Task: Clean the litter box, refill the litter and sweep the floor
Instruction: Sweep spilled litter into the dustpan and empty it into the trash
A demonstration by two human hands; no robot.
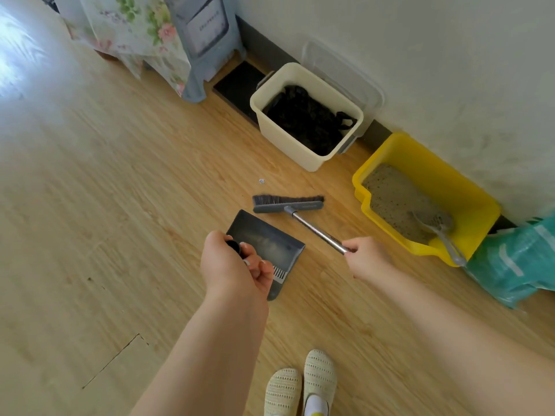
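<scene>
My left hand grips the black handle of a dark grey dustpan whose mouth rests on the wooden floor. My right hand holds the metal handle of a grey broom; its bristle head lies on the floor just beyond the dustpan. The yellow litter box stands against the wall at the right, filled with grey litter, and a grey scoop lies in its near corner. A small white speck lies on the floor beyond the broom.
A cream bin lined with a black bag stands by the wall, with a clear lid behind it. A teal litter bag lies right of the litter box. A floral cloth and blue-grey unit stand far left. My slippered feet are at the bottom.
</scene>
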